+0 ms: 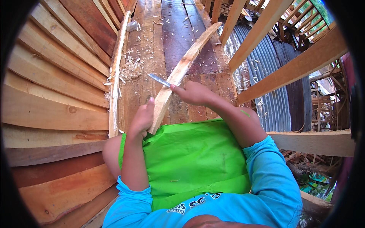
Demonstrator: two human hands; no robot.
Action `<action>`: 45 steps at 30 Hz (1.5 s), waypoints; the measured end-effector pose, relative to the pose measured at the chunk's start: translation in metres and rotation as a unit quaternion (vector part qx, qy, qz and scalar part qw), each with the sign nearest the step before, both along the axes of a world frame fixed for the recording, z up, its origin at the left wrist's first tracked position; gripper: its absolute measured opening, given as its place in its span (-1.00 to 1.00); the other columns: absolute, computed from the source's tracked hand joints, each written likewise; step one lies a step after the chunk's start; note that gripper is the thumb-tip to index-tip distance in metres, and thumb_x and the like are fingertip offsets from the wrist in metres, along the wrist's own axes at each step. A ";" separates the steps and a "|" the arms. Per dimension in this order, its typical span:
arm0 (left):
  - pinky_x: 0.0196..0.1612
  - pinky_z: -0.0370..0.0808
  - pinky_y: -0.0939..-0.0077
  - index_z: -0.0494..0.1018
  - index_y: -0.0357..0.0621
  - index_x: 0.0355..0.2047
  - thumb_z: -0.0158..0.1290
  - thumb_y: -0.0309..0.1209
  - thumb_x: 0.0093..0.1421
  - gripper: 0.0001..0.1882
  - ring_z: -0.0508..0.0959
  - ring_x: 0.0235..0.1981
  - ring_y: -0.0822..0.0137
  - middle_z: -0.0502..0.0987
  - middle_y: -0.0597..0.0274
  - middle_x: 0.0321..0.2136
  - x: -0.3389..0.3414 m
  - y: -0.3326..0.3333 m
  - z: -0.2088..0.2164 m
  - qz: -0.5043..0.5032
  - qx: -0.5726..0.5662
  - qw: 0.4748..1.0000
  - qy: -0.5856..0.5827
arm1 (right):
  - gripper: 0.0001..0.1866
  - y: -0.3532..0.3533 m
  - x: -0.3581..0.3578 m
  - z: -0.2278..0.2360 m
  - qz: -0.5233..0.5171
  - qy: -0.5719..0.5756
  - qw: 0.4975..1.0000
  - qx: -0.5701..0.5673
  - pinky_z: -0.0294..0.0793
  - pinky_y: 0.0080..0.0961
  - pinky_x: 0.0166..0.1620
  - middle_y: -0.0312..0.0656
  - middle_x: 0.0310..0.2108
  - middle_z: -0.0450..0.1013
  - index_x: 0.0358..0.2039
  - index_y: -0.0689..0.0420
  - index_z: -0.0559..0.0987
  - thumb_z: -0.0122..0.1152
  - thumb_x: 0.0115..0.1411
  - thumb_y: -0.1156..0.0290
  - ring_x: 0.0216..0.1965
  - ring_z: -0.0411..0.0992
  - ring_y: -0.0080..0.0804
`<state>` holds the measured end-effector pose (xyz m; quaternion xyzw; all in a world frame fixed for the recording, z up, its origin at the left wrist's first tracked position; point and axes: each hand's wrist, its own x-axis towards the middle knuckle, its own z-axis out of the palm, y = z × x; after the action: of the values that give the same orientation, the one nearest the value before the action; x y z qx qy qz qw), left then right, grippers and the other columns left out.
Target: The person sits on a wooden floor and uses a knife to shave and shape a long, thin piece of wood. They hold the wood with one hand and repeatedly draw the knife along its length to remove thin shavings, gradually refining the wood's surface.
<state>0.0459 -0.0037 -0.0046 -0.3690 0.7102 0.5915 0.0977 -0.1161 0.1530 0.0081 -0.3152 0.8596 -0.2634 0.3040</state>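
Note:
A long, slightly curved wooden strip (192, 53) slants across the plank floor, from near my lap up toward the far right. Its near end is gripped by my left hand (143, 118), the thumb lying along its left edge. In my right hand (194, 93) is a knife, fingers closed round its handle, which they hide. The knife's metal blade (158, 79) lies across the strip and points to the upper left. A bright green apron (197, 155) covers my lap just below the strip's near end.
Pale wood shavings (131, 68) are scattered over the floorboards (180, 91). A long pale batten (118, 72) lies along the plank wall (53, 110) on my left. Slanting wooden posts (262, 32) stand on the right, with corrugated metal sheets (272, 87) beyond them.

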 end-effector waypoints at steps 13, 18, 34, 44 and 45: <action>-0.47 0.45 0.39 0.46 -0.38 -0.28 -0.31 0.05 0.38 -0.36 0.47 -0.56 0.35 0.47 0.14 -0.51 -0.002 0.000 0.000 -0.021 -0.019 1.000 -0.003 | -0.21 0.001 -0.012 0.012 -0.013 -0.376 0.924 0.065 0.08 -0.41 -0.72 -0.32 -0.82 0.13 -0.82 0.10 0.27 -0.24 0.25 -0.34 -0.83 0.14 -0.44; -0.32 0.44 0.35 0.47 -0.41 -0.28 -0.31 0.05 0.38 -0.33 0.50 -0.46 0.30 0.50 0.07 -0.49 -0.001 -0.004 -0.007 -0.018 -0.048 0.999 -0.004 | -0.12 0.002 0.007 0.002 -0.003 -0.075 0.997 0.004 0.30 -0.21 -0.59 -0.08 -0.76 0.35 -0.71 0.32 0.48 -0.21 0.24 -0.34 -0.73 0.34 -0.21; -0.20 0.43 0.25 0.46 -0.49 -0.34 -0.33 0.05 0.38 -0.29 0.54 -0.43 0.17 0.52 -0.07 -0.51 0.000 -0.003 -0.006 -0.021 -0.041 0.999 0.000 | -0.20 0.000 -0.001 0.015 0.025 -0.359 0.931 0.063 0.09 -0.35 -0.74 -0.33 -0.84 0.10 -0.81 0.14 0.30 -0.29 0.28 -0.32 -0.84 0.15 -0.42; -0.14 0.41 0.23 0.47 -0.51 -0.29 -0.36 0.04 0.39 -0.28 0.56 -0.36 0.08 0.55 -0.14 -0.45 0.001 -0.005 -0.014 -0.046 -0.083 0.995 0.012 | -0.16 0.000 0.038 0.010 0.008 -0.055 0.998 -0.034 0.37 -0.10 -0.51 0.06 -0.76 0.34 -0.75 0.36 0.42 -0.23 0.31 -0.22 -0.69 0.38 -0.08; -0.15 0.42 0.23 0.47 -0.50 -0.29 -0.36 0.04 0.39 -0.28 0.56 -0.37 0.10 0.54 -0.13 -0.45 0.000 -0.004 -0.012 -0.047 -0.086 0.995 0.006 | -0.16 0.000 0.035 0.009 0.006 -0.074 0.997 -0.035 0.35 -0.13 -0.56 0.01 -0.78 0.32 -0.77 0.33 0.40 -0.24 0.31 -0.23 -0.72 0.36 -0.13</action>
<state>0.0455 -0.0075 -0.0170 -0.3387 0.7754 0.5255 0.0886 -0.0808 0.1526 0.0174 -0.3107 0.8232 -0.3141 0.3567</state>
